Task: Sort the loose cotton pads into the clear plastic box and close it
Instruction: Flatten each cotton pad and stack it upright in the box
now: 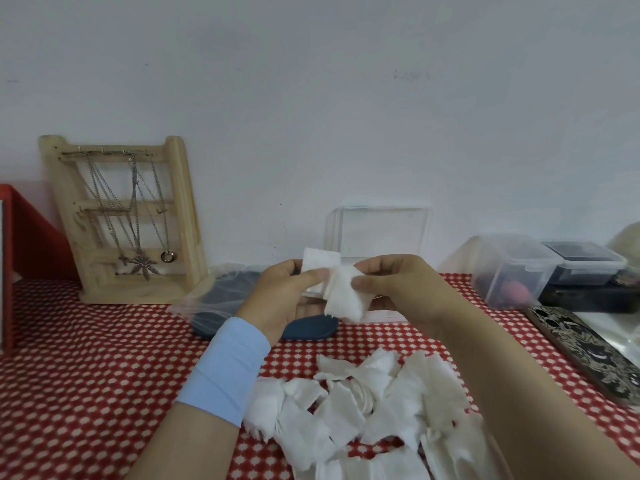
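Note:
My left hand [282, 292], with a light blue wristband, and my right hand [398, 285] are raised above the table and together pinch white cotton pads [341, 292]; one square pad [317, 263] stands behind another. A heap of loose cotton pads [363, 407] lies on the red patterned cloth below my hands. The clear plastic box [384, 315] sits behind my hands, mostly hidden, its open lid [379, 230] standing upright against the wall.
A wooden stand with necklaces [128, 220] leans on the wall at left. A dark blue case [308, 329] under clear plastic lies behind my left hand. Lidded plastic containers [512, 268] and a patterned phone [585, 351] lie at right. A red box [31, 244] stands far left.

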A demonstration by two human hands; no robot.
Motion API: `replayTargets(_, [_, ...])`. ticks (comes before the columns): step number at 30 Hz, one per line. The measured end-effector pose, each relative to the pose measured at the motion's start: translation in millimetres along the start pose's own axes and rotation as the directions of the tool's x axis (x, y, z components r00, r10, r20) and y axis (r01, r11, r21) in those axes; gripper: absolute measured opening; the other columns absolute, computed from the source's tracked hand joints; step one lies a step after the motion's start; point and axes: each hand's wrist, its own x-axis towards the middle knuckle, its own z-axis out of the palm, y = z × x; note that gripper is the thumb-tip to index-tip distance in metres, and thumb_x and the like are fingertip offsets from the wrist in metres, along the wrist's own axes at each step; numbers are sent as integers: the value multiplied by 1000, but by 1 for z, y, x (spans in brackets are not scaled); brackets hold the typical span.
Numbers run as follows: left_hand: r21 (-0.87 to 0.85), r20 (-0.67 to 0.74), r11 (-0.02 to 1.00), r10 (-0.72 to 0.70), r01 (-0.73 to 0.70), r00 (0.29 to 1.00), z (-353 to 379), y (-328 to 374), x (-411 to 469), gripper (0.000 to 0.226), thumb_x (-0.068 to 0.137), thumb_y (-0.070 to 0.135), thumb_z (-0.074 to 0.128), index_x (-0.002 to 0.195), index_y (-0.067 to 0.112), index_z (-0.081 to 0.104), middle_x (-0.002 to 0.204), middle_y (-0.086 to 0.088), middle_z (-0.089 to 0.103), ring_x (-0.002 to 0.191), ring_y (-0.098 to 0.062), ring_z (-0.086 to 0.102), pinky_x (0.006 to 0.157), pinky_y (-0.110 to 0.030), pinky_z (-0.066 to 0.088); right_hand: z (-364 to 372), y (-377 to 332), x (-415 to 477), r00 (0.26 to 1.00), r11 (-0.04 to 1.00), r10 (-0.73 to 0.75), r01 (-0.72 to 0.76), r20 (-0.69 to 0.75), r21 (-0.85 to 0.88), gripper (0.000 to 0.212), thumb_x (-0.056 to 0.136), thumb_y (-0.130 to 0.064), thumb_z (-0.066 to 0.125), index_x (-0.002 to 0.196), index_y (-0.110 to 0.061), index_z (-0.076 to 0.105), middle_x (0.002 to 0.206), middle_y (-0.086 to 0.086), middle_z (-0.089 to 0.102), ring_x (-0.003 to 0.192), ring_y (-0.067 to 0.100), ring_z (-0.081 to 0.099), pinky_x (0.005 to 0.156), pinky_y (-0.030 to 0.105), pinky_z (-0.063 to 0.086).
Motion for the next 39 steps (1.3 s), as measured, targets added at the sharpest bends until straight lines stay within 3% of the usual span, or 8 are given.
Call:
replayTargets(5, [112, -196, 992, 81, -59, 977, -7, 1, 3, 13, 95, 11, 66, 106, 16, 63, 110, -4, 69, 99, -19, 69, 71, -25, 61, -12, 0, 0, 999, 999, -17, 19, 47, -40, 17, 90, -4, 68, 84, -16, 77, 90, 0, 75, 89, 23, 69, 77, 36, 58])
replayTargets(9, [116, -20, 993, 13, -11, 1000, 7, 1, -3, 22, 96, 13, 66, 117, 7, 66, 109, -8, 74, 98, -23, 73, 71, -29, 62, -9, -3, -6, 985, 983, -58, 84, 161, -162, 22, 91, -8, 71, 96, -28, 78, 101, -5, 75, 91, 18, 71, 79, 33, 60])
replayTargets(16, [52, 170, 998, 13, -22, 985, 12, 3, -10, 30, 91, 14, 71, 119, 7, 66, 110, -9, 77, 100, -23, 75, 79, -33, 62, 3, -7, -1, 963, 940, -234, 189, -133, -284, 65, 80, -21, 85, 134, -35, 52, 109, -6, 66, 88, 14, 71, 73, 26, 61])
replayTargets(20, [-83, 74, 994, 73, -67, 995, 12, 1, -7, 33, 89, 7, 72, 122, 5, 65, 113, -10, 75, 100, -24, 74, 78, -31, 62, 4, -5, -1, 995, 995, 80, -84, -61, -58, 52, 83, -46, 78, 126, -21, 64, 108, -2, 76, 96, 18, 73, 78, 30, 59])
replayTargets(22, [-95, 54, 993, 71, -66, 996, 14, 1, -6, 33, 90, 8, 71, 122, 4, 64, 112, -12, 75, 98, -24, 75, 76, -31, 62, 5, -1, -2, 992, 992, 127, -127, -7, 2, 37, 86, -39, 77, 114, -15, 73, 101, 0, 79, 94, 19, 73, 80, 30, 59])
replayTargets(30, [-121, -91, 992, 24, -35, 996, 6, 1, -1, 16, 97, 20, 66, 107, 8, 71, 104, -10, 77, 96, -25, 75, 82, -37, 62, 4, -5, -3, 989, 999, -29, 24, -143, -37, 8, 94, -19, 71, 100, -17, 77, 92, -5, 78, 83, 12, 73, 74, 27, 61])
replayTargets(34, [-113, 1, 993, 19, -19, 1000, 11, 0, -6, 22, 97, 21, 65, 112, 7, 75, 106, -9, 77, 100, -23, 74, 83, -35, 62, 9, -11, -7, 993, 991, -89, 80, -79, -109, 10, 90, -16, 75, 99, -13, 78, 86, 4, 76, 63, 10, 62, 65, 25, 55])
replayTargets(39, [-135, 100, 991, -14, 28, 995, 16, 3, -8, 25, 100, 20, 59, 115, 4, 71, 108, -14, 76, 101, -26, 74, 83, -36, 61, 7, -11, -4, 977, 970, -88, 40, -194, -242, 14, 81, -21, 83, 93, -17, 77, 73, 2, 74, 51, 10, 58, 64, 33, 55])
